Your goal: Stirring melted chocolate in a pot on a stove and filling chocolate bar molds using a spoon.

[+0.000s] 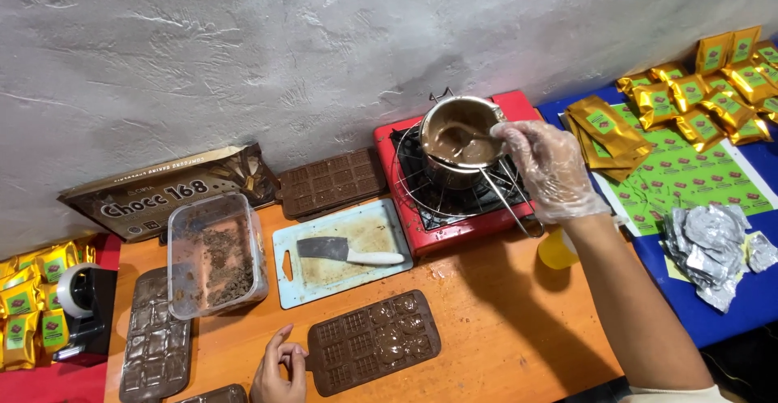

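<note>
From the head camera: the gloved right hand (547, 164) pinches a spoon (470, 137) in the metal pot (455, 139) of melted chocolate on the red stove (405, 139), at the orange table's (502, 330) back edge. Runny stuff, likely hot; a handle seems safest. The bare left hand (279, 366), fingers curled, steadies the flexible brown mould (373, 342) near the front edge.

Steel pot (460, 139) and brown chocolate mould (373, 351).
Pot of melted chocolate sits upright on red stove (405, 208); mould lies flat, partly filled, on table (502, 330).
</note>
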